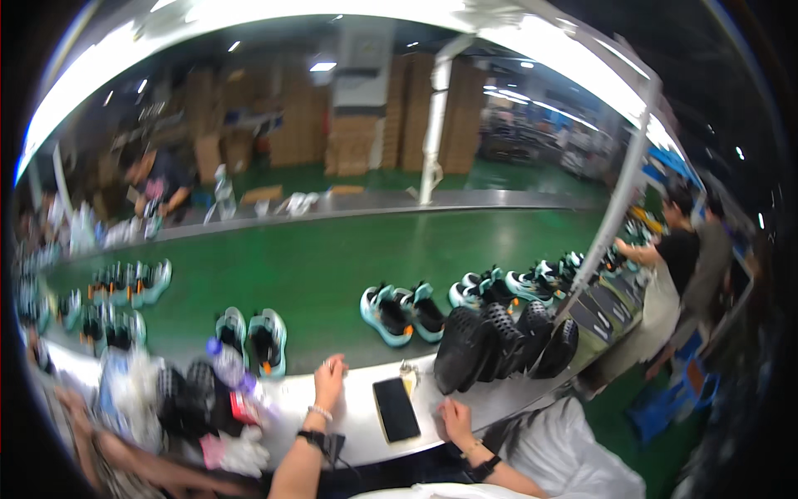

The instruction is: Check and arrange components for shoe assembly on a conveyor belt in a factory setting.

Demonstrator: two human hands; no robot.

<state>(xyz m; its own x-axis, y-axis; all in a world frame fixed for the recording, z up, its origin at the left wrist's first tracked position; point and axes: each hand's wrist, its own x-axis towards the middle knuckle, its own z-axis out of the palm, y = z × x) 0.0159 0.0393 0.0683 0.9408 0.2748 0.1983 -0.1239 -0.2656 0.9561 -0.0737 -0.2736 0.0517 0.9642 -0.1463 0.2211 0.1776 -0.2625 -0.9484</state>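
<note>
At the far left, a neighbour's bare arms [125,461] are reaching in low beside the worktop [357,416], while across the green belt [316,258] a worker in a dark top [162,183] is bending over something that I cannot make out. Rows of teal-and-black shoes [150,283] are standing on the belt at that end. Nearer, a clear plastic bag [137,387], a bottle with a purple cap [226,362] and a red packet [244,407] are crowding the worktop. Just beyond the bottle, a pair of shoes [267,341] is sitting at the belt's near edge. To its right, the left hand [331,372] is hovering or resting near that edge, looking released, its fingers lightly bent around nothing that I can see. A dark phone [396,410] is lying flat between the two hands, with keys [409,376] lying just beyond it, and another pair [386,316] is waiting on the belt behind. The right hand [453,418] is curling loosely near the phone; I cannot tell how tightly it is closing. Beside it, black perforated forms [499,341] are leaning together. At the far right, a person in black [682,249] is reaching toward more shoes.
</note>
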